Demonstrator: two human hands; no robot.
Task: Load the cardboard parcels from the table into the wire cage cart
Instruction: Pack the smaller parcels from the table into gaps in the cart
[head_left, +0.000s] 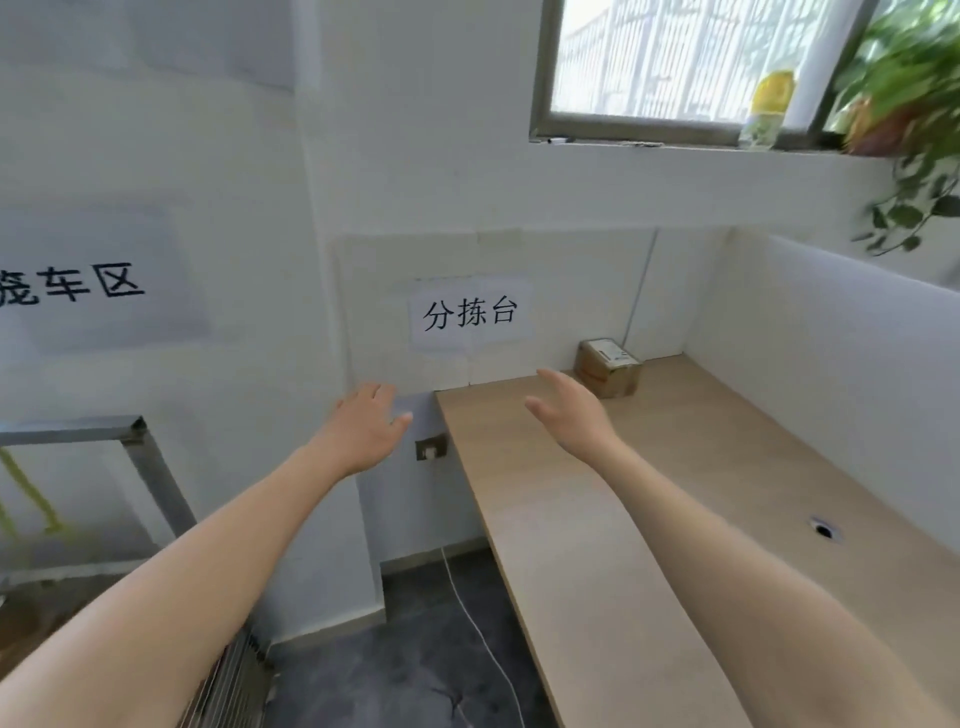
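Cardboard, one small parcel (608, 368) sat at the table's (597, 519) far end against the wall, just beyond and right of the right hand's (569, 415) fingertips; the left hand (366, 428) reached off to the side, farther away; both hands' fingers were straight, slightly spread, empty.

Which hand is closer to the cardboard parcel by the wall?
Right. The right hand hovers over the table, just left of the cardboard parcel; the left hand is beyond the table's edge, farther left.
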